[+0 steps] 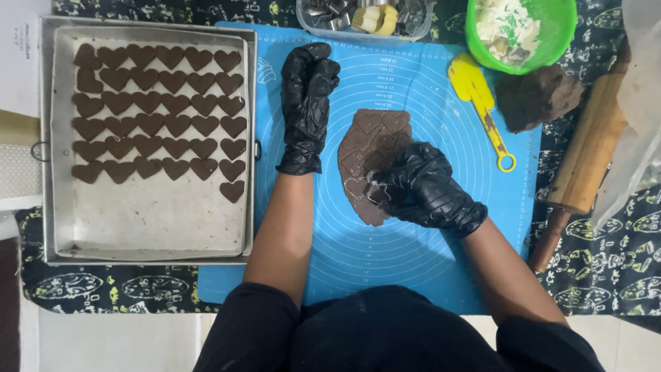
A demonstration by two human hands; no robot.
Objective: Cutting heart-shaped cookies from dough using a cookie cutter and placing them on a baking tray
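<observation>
A flat sheet of brown dough (375, 134) lies on the blue silicone mat (427, 241), marked with several heart outlines. My right hand (423, 187), in a black glove, presses a small metal heart cutter (375, 191) into the dough's lower part. My left hand (308, 103), also gloved in black, rests curled on the mat just left of the dough, holding nothing. To the left, a metal baking tray (148, 220) holds several rows of brown heart-shaped cutouts (158, 110).
A yellow scraper (482, 103) lies on the mat's right side. A lump of brown dough (537, 96) and a wooden rolling pin (585, 158) sit further right. A green bowl (520, 31) and a clear container of cutters (365, 17) stand at the back.
</observation>
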